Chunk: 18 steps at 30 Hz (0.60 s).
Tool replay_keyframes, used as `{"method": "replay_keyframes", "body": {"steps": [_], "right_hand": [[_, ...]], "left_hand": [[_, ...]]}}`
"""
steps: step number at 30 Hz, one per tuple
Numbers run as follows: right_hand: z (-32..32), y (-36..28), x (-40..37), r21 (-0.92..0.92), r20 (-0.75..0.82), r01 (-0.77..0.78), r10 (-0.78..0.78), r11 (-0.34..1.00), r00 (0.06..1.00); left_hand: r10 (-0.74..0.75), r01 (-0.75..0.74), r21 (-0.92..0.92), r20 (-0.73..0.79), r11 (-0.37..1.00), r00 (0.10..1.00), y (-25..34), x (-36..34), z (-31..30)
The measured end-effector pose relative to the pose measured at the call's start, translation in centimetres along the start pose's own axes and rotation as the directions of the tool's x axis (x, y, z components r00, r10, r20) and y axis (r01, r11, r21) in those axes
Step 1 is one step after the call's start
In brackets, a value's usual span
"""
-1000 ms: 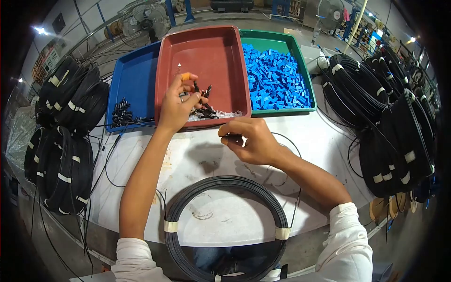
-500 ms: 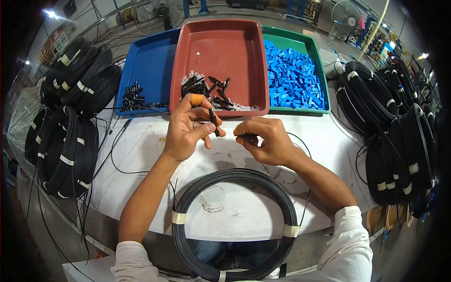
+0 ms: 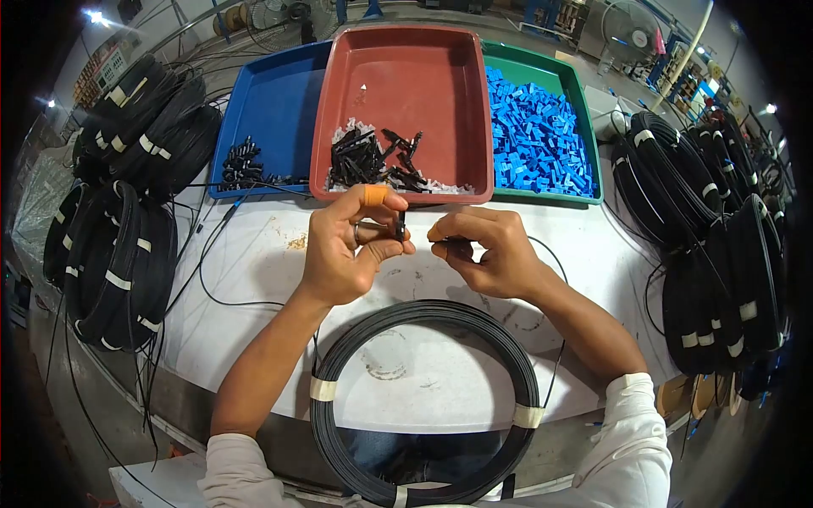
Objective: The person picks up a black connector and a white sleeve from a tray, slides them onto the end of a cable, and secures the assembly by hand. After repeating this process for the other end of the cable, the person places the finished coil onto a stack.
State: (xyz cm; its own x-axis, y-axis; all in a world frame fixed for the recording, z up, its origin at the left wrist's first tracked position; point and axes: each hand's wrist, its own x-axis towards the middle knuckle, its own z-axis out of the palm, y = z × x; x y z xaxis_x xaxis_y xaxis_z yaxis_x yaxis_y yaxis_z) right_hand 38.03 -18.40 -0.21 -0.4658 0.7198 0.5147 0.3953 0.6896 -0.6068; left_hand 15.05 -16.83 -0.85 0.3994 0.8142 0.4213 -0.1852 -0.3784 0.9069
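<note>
My left hand (image 3: 347, 250) pinches a small black plastic part (image 3: 400, 227) between thumb and fingers; an orange finger cot covers its index fingertip. A few centimetres to the right, my right hand (image 3: 487, 250) holds the end of a thin black cable (image 3: 449, 245), tip pointing at the black part. Both hands hover over the white table (image 3: 254, 271), just in front of the red tray (image 3: 406, 85), which holds a pile of black parts (image 3: 373, 161). A coil of black cable (image 3: 423, 398) with white tape bands lies at the near table edge.
A blue tray (image 3: 271, 110) with a few black pieces sits left of the red one; a green tray (image 3: 584, 135) full of blue parts (image 3: 533, 131) sits right. Stacks of taped black cable coils (image 3: 118, 229) flank the left and right (image 3: 720, 237). Loose cables trail across the table.
My left hand left the red tray with a black part and came toward my right hand. The right hand stayed put, holding the cable end.
</note>
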Motion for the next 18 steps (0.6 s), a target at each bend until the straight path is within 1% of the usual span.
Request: {"method": "replay_keyframes", "body": {"steps": [1, 2, 3, 4, 5, 6, 7, 8, 10, 11, 12, 14, 15, 17, 18], "right_hand": [[0.0, -0.1, 0.0, 0.005, -0.003, 0.003, -0.003, 1.000, 1.000], [-0.1, -0.2, 0.0, 0.006, -0.004, 0.001, -0.001, 1.000, 1.000], [-0.2, -0.3, 0.1, 0.004, -0.019, 0.021, -0.021, 1.000, 1.000], [-0.3, -0.3, 0.2, 0.002, -0.033, 0.041, -0.041, 0.999, 0.999], [-0.5, -0.2, 0.3, 0.002, -0.032, 0.037, -0.037, 0.999, 0.999], [-0.7, 0.0, 0.4, 0.057, -0.023, 0.019, -0.018, 0.998, 1.000], [-0.9, 0.1, 0.5, 0.110, -0.013, 0.000, 0.001, 0.994, 1.000], [-1.0, 0.1, 0.4, 0.109, -0.012, -0.004, 0.005, 0.994, 1.000], [-1.2, -0.1, 0.3, 0.295, 0.024, -0.188, 0.190, 0.937, 0.982], [-1.5, -0.2, 0.4, 0.328, 0.063, -0.207, 0.197, 0.922, 0.978], [-1.5, -0.1, 0.5, 0.328, 0.065, -0.207, 0.196, 0.922, 0.978], [-1.4, -0.1, 0.6, 0.473, 0.047, -0.189, 0.189, 0.861, 0.981], [-1.4, -0.1, 0.6, 0.472, 0.050, -0.190, 0.188, 0.861, 0.981], [-1.7, -0.3, 0.6, 0.488, 0.078, -0.182, 0.164, 0.854, 0.983], [-1.9, -0.6, 0.7, 0.488, 0.082, -0.183, 0.164, 0.853, 0.983]], "left_hand": [[0.166, -0.162, 0.190, -0.005, 0.968, 0.986, -0.5, 0.0, 0.0], [0.325, -0.310, 0.371, 0.021, 0.876, 0.945, -0.9, 0.0, -0.1], [0.418, -0.369, 0.514, 0.023, 0.774, 0.908, -0.9, 0.0, -0.1], [0.415, -0.367, 0.512, 0.023, 0.776, 0.910, -0.6, -0.1, -0.3], [0.446, -0.406, 0.599, 0.089, 0.691, 0.891, 0.1, -0.3, -0.5], [0.468, -0.442, 0.673, 0.158, 0.594, 0.870, 0.6, -0.4, -0.4], [0.482, -0.407, 0.662, 0.078, 0.629, 0.873, 0.6, -0.4, 0.1], [0.480, -0.406, 0.660, 0.077, 0.632, 0.874, 0.7, -0.4, 0.2], [0.461, -0.383, 0.698, 0.084, 0.605, 0.883, 1.0, -0.4, 0.0], [0.454, -0.372, 0.719, 0.088, 0.587, 0.887, 1.2, -0.4, -0.1], [0.454, -0.371, 0.719, 0.086, 0.587, 0.887, 1.5, -0.4, -0.2], [0.384, -0.335, 0.743, 0.114, 0.579, 0.916, 1.9, -0.5, -0.2], [0.385, -0.333, 0.744, 0.110, 0.580, 0.916, 1.9, -0.5, -0.2], [0.298, -0.259, 0.714, 0.074, 0.651, 0.952, 1.9, -0.7, -0.2], [0.298, -0.256, 0.714, 0.070, 0.652, 0.952, 1.9, -0.7, -0.2]]}}
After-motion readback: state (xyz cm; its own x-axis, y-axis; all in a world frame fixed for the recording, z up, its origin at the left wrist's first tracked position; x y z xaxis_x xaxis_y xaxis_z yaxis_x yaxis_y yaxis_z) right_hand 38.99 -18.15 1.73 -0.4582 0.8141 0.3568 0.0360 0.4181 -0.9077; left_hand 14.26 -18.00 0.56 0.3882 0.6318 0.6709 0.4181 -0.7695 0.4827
